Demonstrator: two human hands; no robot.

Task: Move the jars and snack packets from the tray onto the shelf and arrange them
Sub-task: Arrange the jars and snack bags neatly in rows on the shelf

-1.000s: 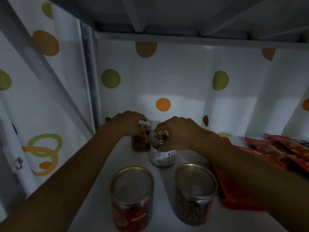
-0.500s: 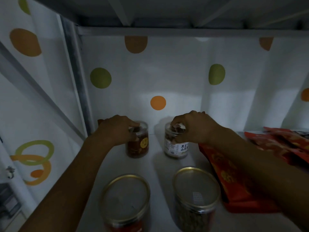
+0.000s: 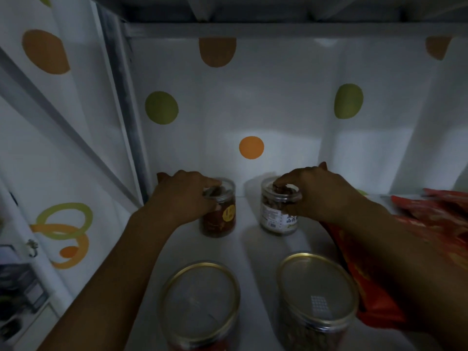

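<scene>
Shelf interior in dim light, seen from in front and slightly above. The left hand (image 3: 187, 196) grips the top of a small clear jar with a yellow sticker (image 3: 221, 220), fingers curled over its lid; the right hand (image 3: 319, 193) grips the top of a small clear jar with a white label (image 3: 277, 217) in the same way. Both jars stand upright and apart at the back of the white shelf (image 3: 250, 245), near the spotted cloth backing (image 3: 253, 97). Nearer the front stand the left gold-rimmed jar (image 3: 200, 300) and the right gold-rimmed jar (image 3: 316, 292), both larger and also apart. Red snack packets (image 3: 430, 224) lie on the shelf at right, beside the right forearm
</scene>
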